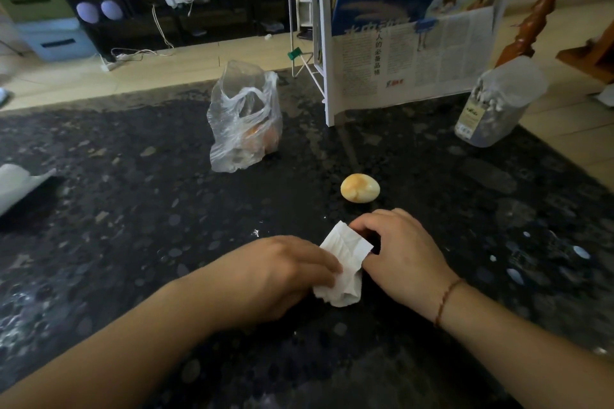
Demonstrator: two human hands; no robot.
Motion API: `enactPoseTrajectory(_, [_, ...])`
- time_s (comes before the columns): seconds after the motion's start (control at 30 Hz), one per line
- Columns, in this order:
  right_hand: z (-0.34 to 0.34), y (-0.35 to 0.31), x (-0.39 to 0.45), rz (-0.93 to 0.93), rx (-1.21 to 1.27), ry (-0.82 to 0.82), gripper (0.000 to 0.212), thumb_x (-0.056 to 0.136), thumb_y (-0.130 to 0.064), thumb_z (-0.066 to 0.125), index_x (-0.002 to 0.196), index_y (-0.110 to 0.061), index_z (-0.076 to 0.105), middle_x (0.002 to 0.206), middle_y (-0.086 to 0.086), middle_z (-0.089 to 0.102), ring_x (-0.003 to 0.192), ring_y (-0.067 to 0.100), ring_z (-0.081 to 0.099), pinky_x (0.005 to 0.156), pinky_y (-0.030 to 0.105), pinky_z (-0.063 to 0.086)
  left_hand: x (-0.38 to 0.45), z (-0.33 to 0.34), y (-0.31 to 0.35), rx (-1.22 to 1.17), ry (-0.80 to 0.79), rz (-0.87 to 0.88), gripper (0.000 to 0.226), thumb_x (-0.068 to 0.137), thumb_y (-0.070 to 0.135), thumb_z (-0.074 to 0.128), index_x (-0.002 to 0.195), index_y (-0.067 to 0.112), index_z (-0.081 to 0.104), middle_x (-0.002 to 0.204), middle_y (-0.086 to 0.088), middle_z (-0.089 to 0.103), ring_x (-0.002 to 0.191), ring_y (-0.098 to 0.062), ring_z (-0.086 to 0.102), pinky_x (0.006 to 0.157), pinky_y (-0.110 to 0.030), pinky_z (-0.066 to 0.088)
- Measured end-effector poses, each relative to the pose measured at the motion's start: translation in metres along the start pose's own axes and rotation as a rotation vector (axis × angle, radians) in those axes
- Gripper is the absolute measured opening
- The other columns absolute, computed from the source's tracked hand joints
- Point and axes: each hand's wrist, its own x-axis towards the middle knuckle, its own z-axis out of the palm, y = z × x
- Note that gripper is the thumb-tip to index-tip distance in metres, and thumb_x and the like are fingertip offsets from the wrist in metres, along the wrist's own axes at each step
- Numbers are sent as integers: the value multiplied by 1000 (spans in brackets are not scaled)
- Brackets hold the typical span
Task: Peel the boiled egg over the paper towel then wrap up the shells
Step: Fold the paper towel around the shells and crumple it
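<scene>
A peeled boiled egg (359, 188), pale with tan stains, lies bare on the dark speckled countertop (133, 226). Just in front of it a white paper towel (344, 267) is folded into a small bundle on the counter. My left hand (275, 272) holds the bundle's left side, fingers curled over its edge. My right hand (403, 249) presses on the bundle's right and top side, thumb and fingers pinching the fold. The shells are hidden inside the towel.
A clear plastic bag (244, 119) with orange items stands behind and to the left. A white rack with newspapers (408, 43) stands at the back. A transparent jar of cotton swabs (498, 103) sits far right. Another white paper sheet (20, 183) lies at the left edge.
</scene>
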Motion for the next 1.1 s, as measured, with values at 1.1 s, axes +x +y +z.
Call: enactPoseTrajectory(1.1, [14,-20,19,-581,165,523,44,100,-34,38,98,-3,69,93,9,62,86,20,55,84,24,41,41,-20,34,-1647,658,-795,49,75,2,59,124,6,59,77,-12,69,66,-20,69,60,-30,58])
